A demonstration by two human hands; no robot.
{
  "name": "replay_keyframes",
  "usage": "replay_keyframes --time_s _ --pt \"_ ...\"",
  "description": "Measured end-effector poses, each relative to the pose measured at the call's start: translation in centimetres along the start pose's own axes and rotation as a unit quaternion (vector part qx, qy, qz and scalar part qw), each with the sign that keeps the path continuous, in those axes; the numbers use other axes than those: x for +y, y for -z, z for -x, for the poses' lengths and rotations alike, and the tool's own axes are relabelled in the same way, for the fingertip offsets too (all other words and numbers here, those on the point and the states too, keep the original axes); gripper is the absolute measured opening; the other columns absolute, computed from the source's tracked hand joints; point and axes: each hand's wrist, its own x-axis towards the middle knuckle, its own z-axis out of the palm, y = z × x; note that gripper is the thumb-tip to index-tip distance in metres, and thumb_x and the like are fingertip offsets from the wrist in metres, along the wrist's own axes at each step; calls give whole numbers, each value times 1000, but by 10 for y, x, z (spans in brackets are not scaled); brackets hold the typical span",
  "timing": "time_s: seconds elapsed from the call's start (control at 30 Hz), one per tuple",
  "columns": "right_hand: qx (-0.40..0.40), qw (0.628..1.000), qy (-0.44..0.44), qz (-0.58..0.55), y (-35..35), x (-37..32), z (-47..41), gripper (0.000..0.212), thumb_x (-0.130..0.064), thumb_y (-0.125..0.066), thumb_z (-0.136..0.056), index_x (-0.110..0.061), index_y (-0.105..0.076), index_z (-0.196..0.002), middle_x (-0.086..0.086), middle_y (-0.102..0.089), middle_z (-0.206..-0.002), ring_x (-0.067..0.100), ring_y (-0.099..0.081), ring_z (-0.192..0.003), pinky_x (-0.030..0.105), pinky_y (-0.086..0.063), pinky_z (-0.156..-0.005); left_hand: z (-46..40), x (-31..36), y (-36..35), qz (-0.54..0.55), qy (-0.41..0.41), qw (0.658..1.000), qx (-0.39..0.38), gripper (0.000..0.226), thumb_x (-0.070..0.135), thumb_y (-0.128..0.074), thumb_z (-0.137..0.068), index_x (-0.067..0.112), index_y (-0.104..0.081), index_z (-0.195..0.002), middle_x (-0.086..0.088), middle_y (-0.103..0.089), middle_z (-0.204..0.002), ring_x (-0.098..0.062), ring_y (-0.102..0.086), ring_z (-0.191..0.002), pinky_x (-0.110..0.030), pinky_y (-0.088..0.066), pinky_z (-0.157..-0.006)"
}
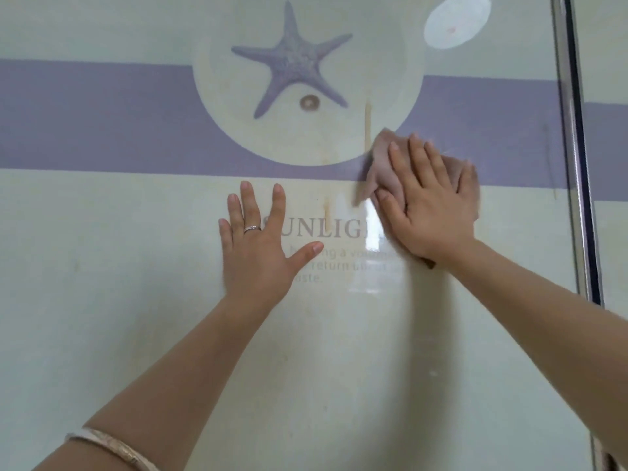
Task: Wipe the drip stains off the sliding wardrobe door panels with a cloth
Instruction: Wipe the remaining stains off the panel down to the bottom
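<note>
A glossy pale wardrobe door panel (136,300) fills the view, with a purple band and a starfish print. Brownish drip stains (367,127) run down it beside the starfish circle, and another streak (327,207) sits lower, above the printed word. My right hand (428,205) presses a pinkish-brown cloth (382,158) flat against the panel, just right of the upper stain. My left hand (260,246), wearing a ring, rests flat on the panel with fingers spread and holds nothing.
A metal door frame (574,147) runs vertically at the right, with a second panel (608,79) beyond it. A faint streak (547,158) marks the purple band near that frame. A pale round patch (457,20) sits at the top right.
</note>
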Motion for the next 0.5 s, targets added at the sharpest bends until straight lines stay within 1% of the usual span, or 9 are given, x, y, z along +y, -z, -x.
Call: replay_keyframes --time_s 0.03,0.1,0.13,0.17,0.23,0.3,0.37,0.43,0.5 --pt "2 999 -43 -11 2 7 -4 69 -59 -6 -91 -33 4 -154 -4 7 -163 13 8 -149 56 6 -114 1 0 -1 0 1 1000 -1 94 69 -41 -80 31 13 -147 -8 26 -153 -25 24 -141 -39 13 -112" --pt "20 991 -121 -46 -1 -5 -14 64 -53 -15 -98 -29 4 -154 1 8 -163 17 11 -149 60 7 -114 0 -1 -3 3 1 1000 8 94 69 -41 -80 31 13 -147 -8 26 -153 -26 24 -141 -39 13 -112" --pt "25 989 -134 -56 -3 -20 -14 64 -51 -17 -99 -28 3 -155 3 8 -163 19 11 -149 61 9 -114 0 0 -3 4 0 1000 9 94 69 -41 -80 31 13 -147 -8 26 -153 -26 24 -141 -39 13 -112" --pt "28 991 -118 -54 -9 -38 -11 64 -51 -16 -98 -26 2 -155 4 6 -163 20 10 -149 61 11 -113 -1 -1 -3 3 1 1000 8 94 69 -41 -80 31 14 -147 -8 26 -153 -26 24 -141 -39 13 -112" --pt "36 998 -22 -48 -18 -63 2 68 -54 -15 -94 -26 -7 -155 5 -2 -163 21 2 -150 58 12 -111 0 -2 -3 -3 2 1000 7 95 70 -40 -79 31 14 -146 -8 26 -153 -26 23 -141 -39 13 -112" --pt "28 997 62 -42 -17 -60 10 72 -58 -14 -89 -26 -17 -154 4 -10 -162 21 -6 -149 55 10 -111 1 -3 -1 -1 2 1000 5 95 70 -41 -79 32 14 -146 -7 26 -153 -25 23 -141 -39 13 -112" --pt "16 997 75 -23 -12 -43 4 76 -61 -7 -86 -29 -14 -154 1 -6 -163 18 -3 -149 57 8 -111 1 -2 -1 2 2 1000 3 94 69 -42 -80 32 14 -146 -7 26 -153 -25 23 -141 -38 13 -112" --pt "18 1000 8 -5 -10 -34 -6 76 -61 -1 -85 -31 -5 -155 -1 1 -163 17 3 -149 60 6 -112 0 -2 -2 1 1 1000 3 93 69 -41 -80 33 14 -146 -7 26 -153 -25 24 -141 -39 13 -112" --pt "23 997 -72 -32 -9 -48 -17 68 -58 -8 -93 -31 0 -155 1 6 -163 18 9 -149 64 7 -112 0 -2 -4 5 -4 1000 9 93 69 -40 -80 33 14 -146 -7 27 -153 -25 24 -141 -39 14 -112"
